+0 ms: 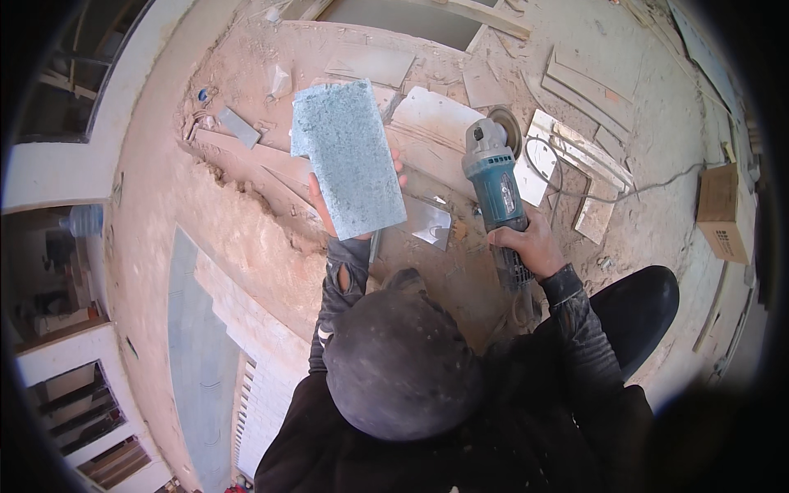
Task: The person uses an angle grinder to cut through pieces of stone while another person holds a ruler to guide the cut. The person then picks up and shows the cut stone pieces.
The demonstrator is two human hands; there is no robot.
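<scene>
My left hand (pixel 322 205) grips a flat blue-grey speckled tile (pixel 353 160) from beneath, with fingertips showing at its right edge. The tile is roughly rectangular, with a small step cut in its left side. In my right hand (pixel 534 245) is a teal and grey angle grinder (pixel 496 185), held by its body with the head pointing away from me. Its round disc (pixel 505 127) sits at the far end, to the right of the gear head. Whether the disc spins cannot be told. Tile and grinder are apart.
Dusty ground around my hands carries white slabs (pixel 436 115), a small shiny offcut (pixel 427 222) and wood-like strips (pixel 588 90). A dark cable (pixel 649 187) runs right towards a cardboard box (pixel 726 214). My bent knee (pixel 649 308) is at the right. A long grey panel (pixel 193 353) lies at the left.
</scene>
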